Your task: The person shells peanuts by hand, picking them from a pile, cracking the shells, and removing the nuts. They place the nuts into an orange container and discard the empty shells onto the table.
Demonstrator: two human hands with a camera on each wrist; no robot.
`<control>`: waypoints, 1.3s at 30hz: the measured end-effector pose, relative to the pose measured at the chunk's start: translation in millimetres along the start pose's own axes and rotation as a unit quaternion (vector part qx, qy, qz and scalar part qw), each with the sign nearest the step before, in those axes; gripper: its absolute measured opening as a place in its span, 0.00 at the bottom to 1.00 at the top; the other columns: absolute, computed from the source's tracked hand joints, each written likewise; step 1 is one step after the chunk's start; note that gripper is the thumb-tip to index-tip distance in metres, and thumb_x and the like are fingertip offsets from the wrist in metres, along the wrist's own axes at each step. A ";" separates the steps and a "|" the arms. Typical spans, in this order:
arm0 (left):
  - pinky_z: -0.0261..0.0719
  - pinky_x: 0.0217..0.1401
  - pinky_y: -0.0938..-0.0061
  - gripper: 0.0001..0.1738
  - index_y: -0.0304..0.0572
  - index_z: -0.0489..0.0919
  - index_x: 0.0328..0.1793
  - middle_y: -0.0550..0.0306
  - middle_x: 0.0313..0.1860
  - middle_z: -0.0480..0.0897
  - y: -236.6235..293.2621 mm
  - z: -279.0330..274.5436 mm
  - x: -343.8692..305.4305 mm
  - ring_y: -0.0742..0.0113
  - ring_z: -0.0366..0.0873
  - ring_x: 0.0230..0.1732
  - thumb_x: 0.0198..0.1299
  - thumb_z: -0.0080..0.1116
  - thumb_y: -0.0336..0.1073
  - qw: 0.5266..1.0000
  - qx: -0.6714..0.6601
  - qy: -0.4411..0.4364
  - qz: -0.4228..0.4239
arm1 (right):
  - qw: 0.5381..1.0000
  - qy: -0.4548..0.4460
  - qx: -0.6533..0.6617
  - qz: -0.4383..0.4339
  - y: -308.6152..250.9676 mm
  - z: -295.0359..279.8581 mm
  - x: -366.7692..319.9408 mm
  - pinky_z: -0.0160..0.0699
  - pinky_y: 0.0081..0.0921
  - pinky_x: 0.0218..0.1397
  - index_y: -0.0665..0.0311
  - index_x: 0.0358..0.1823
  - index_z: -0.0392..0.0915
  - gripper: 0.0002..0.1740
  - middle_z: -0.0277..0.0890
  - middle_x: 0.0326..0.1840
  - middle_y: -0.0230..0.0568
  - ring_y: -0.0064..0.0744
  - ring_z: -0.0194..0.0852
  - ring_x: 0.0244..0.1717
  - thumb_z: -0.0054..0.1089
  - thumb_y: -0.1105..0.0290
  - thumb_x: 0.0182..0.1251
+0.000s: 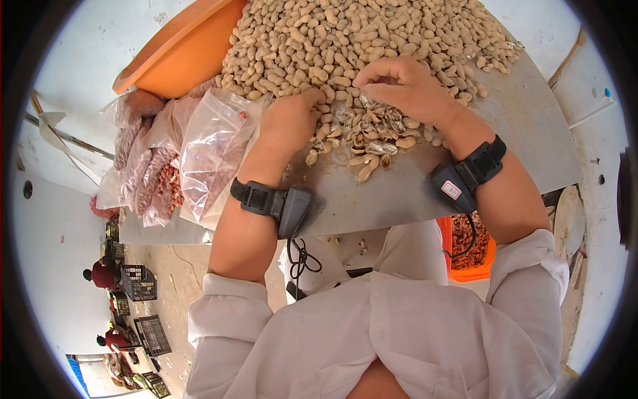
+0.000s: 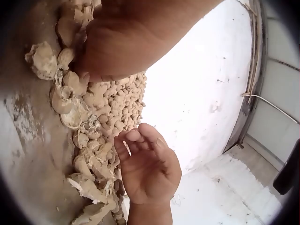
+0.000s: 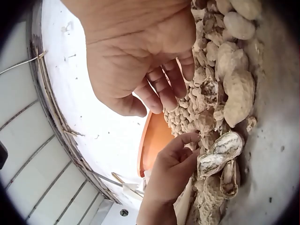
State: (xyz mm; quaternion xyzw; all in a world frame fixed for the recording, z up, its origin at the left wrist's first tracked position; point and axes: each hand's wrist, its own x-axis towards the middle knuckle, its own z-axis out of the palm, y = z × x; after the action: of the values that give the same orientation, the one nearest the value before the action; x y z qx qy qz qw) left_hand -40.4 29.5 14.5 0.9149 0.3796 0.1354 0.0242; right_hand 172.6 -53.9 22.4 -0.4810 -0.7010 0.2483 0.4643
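Observation:
A big heap of unshelled peanuts covers the back of a metal tabletop. My left hand is at the heap's near left edge, fingers bent and fingertips down among the peanuts; I cannot tell whether it pinches one. My right hand hovers over the near side of the heap, fingers loosely curved. Its palm shows bare in the right wrist view, with a gap between thumb and fingers. Between and below the hands lie split, empty peanut shells, with a few whole peanuts beside them.
Left of the heap stand clear plastic bags of reddish peanut kernels and a tilted orange basin. An orange container of reddish kernels sits below the table's front edge. Black crates and people in red are far left.

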 end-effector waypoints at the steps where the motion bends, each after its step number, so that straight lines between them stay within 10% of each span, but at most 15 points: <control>1: 0.76 0.43 0.62 0.13 0.51 0.78 0.47 0.50 0.35 0.82 -1.0 1.0 0.6 0.51 0.79 0.40 0.54 0.55 0.35 1.000 -0.001 0.004 0.001 | 1.000 0.008 0.006 -0.009 0.9 1.0 0.2 0.71 0.20 0.37 0.67 0.37 0.80 0.11 0.78 0.30 0.33 0.20 0.72 0.32 0.57 0.67 0.57; 10: 0.75 0.41 0.61 0.11 0.45 0.76 0.46 0.48 0.35 0.82 2.8 -1.7 -0.3 0.49 0.80 0.38 0.56 0.53 0.35 0.987 -0.133 0.069 -0.049 | 0.999 -0.019 -0.026 -0.013 1.2 -0.9 1.0 0.69 0.15 0.36 0.66 0.38 0.79 0.09 0.77 0.32 0.28 0.13 0.68 0.32 0.56 0.69 0.60; 13: 0.71 0.23 0.74 0.10 0.45 0.75 0.47 0.54 0.20 0.77 -2.3 2.1 1.6 0.67 0.75 0.18 0.59 0.53 0.34 0.989 -0.112 0.098 -0.018 | 0.999 -0.019 -0.024 -0.017 2.4 0.0 0.6 0.68 0.15 0.34 0.66 0.38 0.79 0.09 0.76 0.30 0.27 0.13 0.66 0.31 0.56 0.69 0.60; 22: 0.67 0.23 0.80 0.11 0.39 0.76 0.47 0.64 0.18 0.73 16.7 -11.8 -1.1 0.78 0.69 0.20 0.61 0.55 0.36 0.949 -0.282 0.124 -0.073 | 0.999 -0.030 -0.029 -0.019 0.4 0.2 0.9 0.67 0.15 0.33 0.67 0.41 0.78 0.11 0.74 0.30 0.26 0.13 0.66 0.31 0.56 0.69 0.61; 34: 0.61 0.22 0.87 0.12 0.39 0.77 0.49 0.69 0.21 0.69 45.3 -2.3 -11.3 0.83 0.62 0.20 0.59 0.58 0.29 0.927 -0.305 0.186 0.116 | 0.977 0.009 0.206 0.046 -10.6 11.9 -0.9 0.76 0.18 0.32 0.71 0.43 0.76 0.13 0.77 0.32 0.38 0.22 0.75 0.29 0.61 0.72 0.58; 39: 0.66 0.29 0.88 0.13 0.35 0.78 0.49 0.69 0.28 0.76 42.3 1.4 -8.5 0.84 0.64 0.25 0.58 0.60 0.29 0.790 -0.600 0.125 0.006 | 0.956 0.032 0.290 0.020 -5.0 12.8 0.3 0.77 0.19 0.37 0.72 0.42 0.75 0.12 0.78 0.34 0.39 0.24 0.77 0.32 0.61 0.75 0.57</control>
State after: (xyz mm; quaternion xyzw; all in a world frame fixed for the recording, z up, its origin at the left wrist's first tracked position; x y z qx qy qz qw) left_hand -16.7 -6.4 17.4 0.6936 0.2163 0.4495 0.5197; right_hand 159.0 -54.4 20.8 -0.3469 -0.5739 0.4346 0.6012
